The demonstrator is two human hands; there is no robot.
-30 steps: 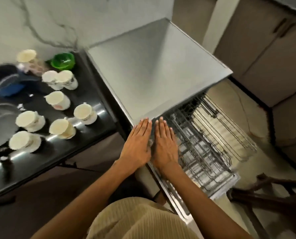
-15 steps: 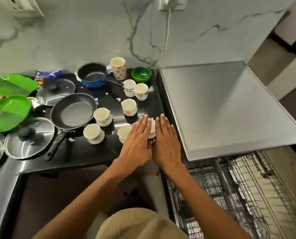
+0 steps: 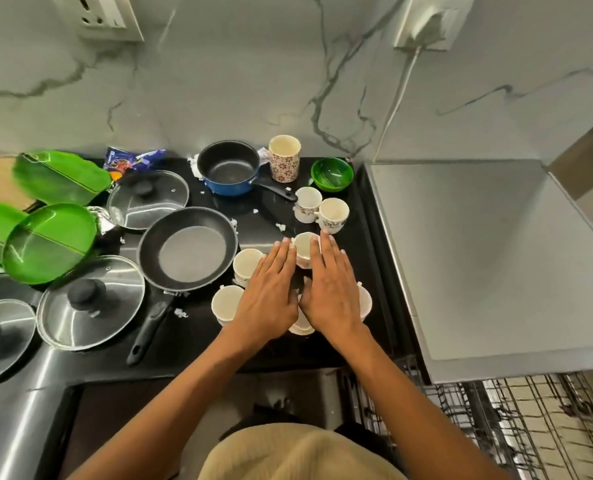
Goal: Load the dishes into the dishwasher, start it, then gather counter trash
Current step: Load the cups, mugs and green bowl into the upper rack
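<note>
A: Hands?
B: Left hand (image 3: 271, 296) and right hand (image 3: 329, 292): fingers straight, flat above white cups (image 3: 246, 268), holding nothing.
A: Surroundings?
B: Black glossy worktop (image 3: 260, 216); round pan (image 3: 187, 249) left; wire rack (image 3: 516, 424) lower right.

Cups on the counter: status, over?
Left hand and right hand flat, open, over the cups. Nothing gripped. Dishwasher rack out, looks empty. Frying pan close left.
</note>
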